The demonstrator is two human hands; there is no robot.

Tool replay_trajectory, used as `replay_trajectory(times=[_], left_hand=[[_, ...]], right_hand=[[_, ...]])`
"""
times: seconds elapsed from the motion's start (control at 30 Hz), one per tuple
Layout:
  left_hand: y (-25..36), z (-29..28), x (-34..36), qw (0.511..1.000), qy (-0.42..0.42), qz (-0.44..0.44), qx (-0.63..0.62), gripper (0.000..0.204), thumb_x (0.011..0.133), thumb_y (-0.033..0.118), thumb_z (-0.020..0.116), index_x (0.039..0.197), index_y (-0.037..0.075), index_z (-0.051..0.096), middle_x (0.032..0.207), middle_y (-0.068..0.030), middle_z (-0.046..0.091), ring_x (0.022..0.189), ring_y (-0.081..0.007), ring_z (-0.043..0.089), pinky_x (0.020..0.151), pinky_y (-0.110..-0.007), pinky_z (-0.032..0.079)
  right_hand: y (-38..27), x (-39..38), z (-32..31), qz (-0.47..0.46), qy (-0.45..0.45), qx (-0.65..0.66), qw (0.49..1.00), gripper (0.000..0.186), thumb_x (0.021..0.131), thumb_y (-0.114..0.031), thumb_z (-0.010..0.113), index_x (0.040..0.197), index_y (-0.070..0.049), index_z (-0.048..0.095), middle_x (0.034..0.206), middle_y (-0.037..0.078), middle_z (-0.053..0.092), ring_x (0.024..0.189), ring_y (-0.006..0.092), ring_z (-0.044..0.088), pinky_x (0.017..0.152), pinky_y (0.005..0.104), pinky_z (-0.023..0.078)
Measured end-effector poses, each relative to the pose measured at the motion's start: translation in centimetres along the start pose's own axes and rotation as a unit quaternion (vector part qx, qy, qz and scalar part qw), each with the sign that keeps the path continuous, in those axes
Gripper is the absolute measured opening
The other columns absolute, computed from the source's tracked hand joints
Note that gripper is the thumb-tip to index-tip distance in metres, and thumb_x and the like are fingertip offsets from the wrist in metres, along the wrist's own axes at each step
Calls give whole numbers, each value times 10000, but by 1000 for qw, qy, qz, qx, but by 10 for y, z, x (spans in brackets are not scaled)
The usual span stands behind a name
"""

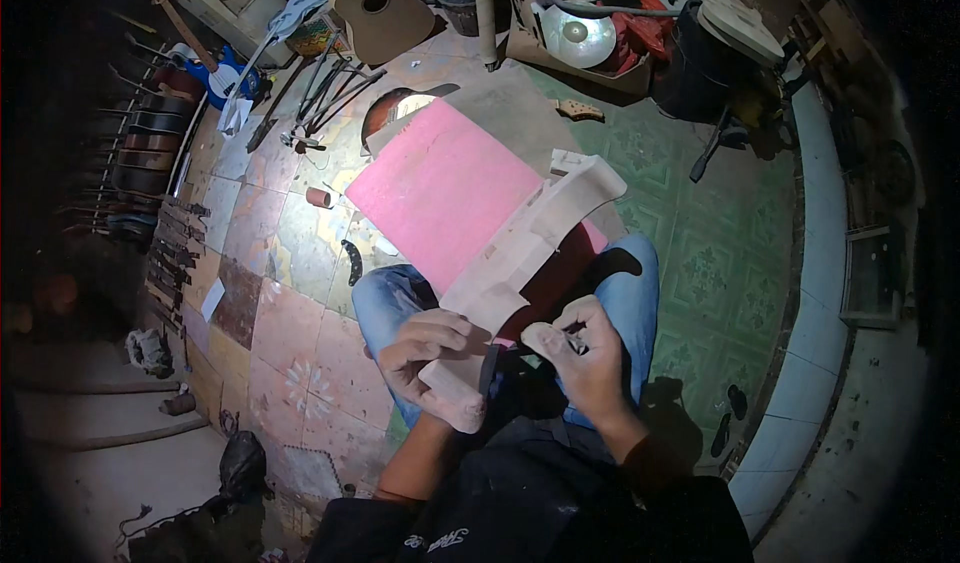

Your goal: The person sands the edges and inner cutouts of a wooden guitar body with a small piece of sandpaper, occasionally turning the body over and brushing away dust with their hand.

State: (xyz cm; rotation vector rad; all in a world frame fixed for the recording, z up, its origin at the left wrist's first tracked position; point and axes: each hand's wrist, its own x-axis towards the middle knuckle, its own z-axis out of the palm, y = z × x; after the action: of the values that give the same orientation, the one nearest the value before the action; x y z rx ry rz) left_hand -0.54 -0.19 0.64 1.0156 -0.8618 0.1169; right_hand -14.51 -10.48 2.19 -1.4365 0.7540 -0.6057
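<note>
A pale, unpainted wooden piece with curved cut-outs (535,225) lies slantwise over a pink board (440,188), above my bent legs. My left hand (425,358) is closed around a pale block (455,395) with a dark side face, close to the near end of the wooden piece. Whether the block is joined to that piece, I cannot tell. To the right, my right hand (585,358) is closed in a pinch, thumb against fingers. A small greyish bit shows between them, too small to name.
On the tiled floor ahead lie a guitar headstock (580,111) and a small reddish-brown cylinder (319,198). An unfinished guitar body (380,13), a blue electric guitar (222,78) and a black bucket (700,68) stand farther off. Several dark wooden strips (175,253) line the left.
</note>
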Motion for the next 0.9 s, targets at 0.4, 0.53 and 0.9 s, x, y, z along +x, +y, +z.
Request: replay_trajectory(times=[0.4, 0.53, 0.9], left_hand=[[3, 15, 0, 999, 12, -30, 11, 506, 759, 308, 830, 997, 19, 490, 793, -127, 596, 737, -257, 621, 750, -423, 546], [5, 21, 3, 998, 23, -52, 13, 495, 771, 307, 821, 992, 34, 471, 799, -124, 593, 752, -248, 613, 757, -413, 541], [1, 20, 16, 995, 50, -82, 2, 500, 819, 352, 801, 987, 34, 453, 799, -109, 569, 745, -240, 610, 751, -390, 534]], right_hand=[[38, 30, 43, -276, 129, -52, 951, 348, 758, -20, 839, 934, -82, 545, 865, 91, 488, 745, 253, 509, 670, 358, 428], [55, 27, 59, -291, 156, -48, 943, 331, 783, -1, 816, 929, -80, 529, 865, 69, 476, 731, 212, 497, 649, 325, 417], [40, 40, 63, -180, 116, 19, 977, 318, 788, 0, 815, 857, -63, 511, 854, 64, 470, 751, 175, 481, 670, 304, 399]])
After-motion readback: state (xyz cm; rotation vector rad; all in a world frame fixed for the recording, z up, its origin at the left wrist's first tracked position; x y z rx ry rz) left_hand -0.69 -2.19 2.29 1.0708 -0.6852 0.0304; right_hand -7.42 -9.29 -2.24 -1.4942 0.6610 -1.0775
